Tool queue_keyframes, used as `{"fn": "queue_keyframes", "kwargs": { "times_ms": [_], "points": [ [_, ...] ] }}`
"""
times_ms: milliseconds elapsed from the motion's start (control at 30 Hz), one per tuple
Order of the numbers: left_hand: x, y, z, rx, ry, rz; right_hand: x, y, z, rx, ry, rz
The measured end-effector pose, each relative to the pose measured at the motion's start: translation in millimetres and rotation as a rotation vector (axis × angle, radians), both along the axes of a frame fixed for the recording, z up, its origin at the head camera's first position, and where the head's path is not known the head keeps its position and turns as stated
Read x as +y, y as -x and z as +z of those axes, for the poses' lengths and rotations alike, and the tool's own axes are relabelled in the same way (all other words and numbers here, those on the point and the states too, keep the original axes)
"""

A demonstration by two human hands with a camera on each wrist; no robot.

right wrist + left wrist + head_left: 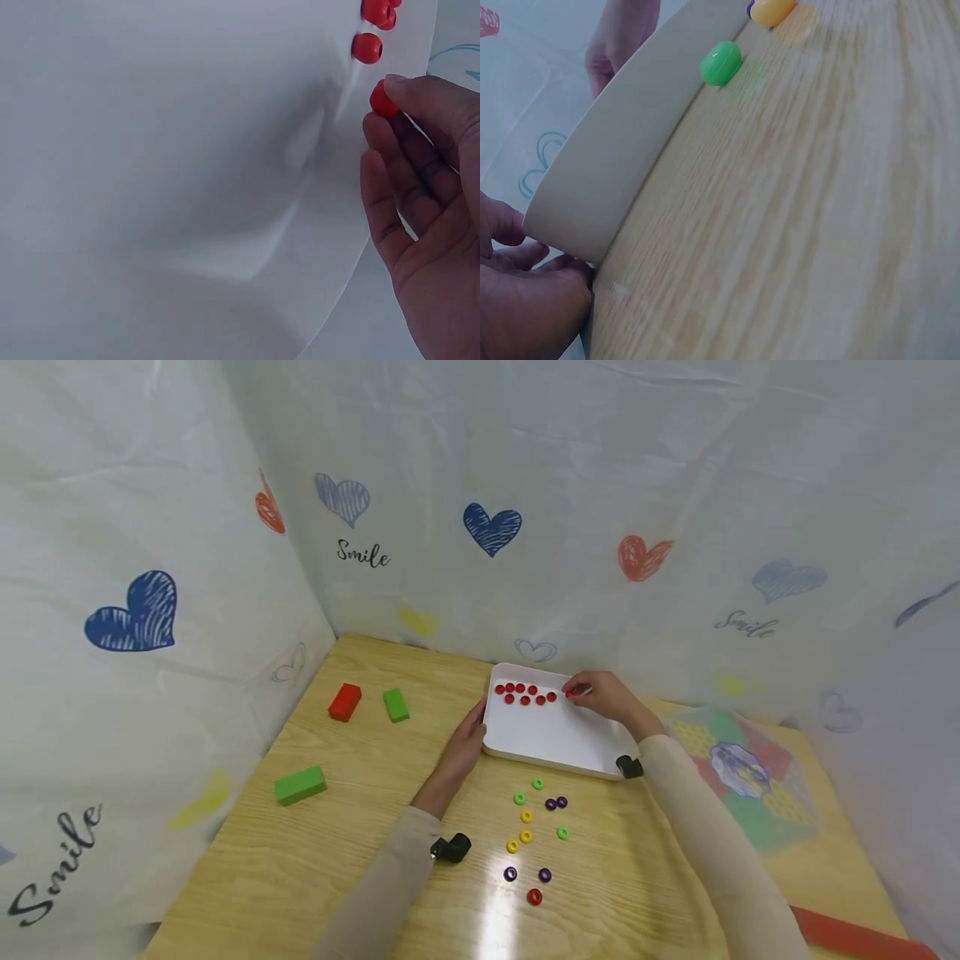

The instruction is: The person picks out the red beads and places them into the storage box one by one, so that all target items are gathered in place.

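Observation:
A white rectangular tray (551,735) stands on the wooden table, with several red beads (525,700) in two short rows near its far side. My left hand (463,745) grips the tray's left edge; in the left wrist view the thumb and fingers meet at its corner. Over the far right part of the tray, my right hand (606,695) pinches one red bead (382,99) between thumb and fingertips. That bead is close to the end of the rows, a short gap from the nearest red bead (367,49).
In front of the tray lie loose green, purple and yellow beads (527,817) and one red bead (535,897). To the left are a red block (345,702) and two green blocks (301,786). A colourful hexagonal board (738,768) lies at the right. Printed curtains stand behind.

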State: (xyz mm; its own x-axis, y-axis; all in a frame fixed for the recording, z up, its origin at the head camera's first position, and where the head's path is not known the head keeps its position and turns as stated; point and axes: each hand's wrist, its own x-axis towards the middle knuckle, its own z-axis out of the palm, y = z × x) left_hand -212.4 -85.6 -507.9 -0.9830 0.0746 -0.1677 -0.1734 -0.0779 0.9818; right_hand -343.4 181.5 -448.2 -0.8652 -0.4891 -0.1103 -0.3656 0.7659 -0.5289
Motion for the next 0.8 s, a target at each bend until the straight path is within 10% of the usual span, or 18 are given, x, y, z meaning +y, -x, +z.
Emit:
{"fn": "queue_keyframes", "kwargs": {
  "times_ms": [800],
  "points": [
    [0.8, 3.0, -5.4, 0.035, -0.025, -0.014, -6, 10.5, -11.0, 0.000, -0.100, 0.043]
  ]
}}
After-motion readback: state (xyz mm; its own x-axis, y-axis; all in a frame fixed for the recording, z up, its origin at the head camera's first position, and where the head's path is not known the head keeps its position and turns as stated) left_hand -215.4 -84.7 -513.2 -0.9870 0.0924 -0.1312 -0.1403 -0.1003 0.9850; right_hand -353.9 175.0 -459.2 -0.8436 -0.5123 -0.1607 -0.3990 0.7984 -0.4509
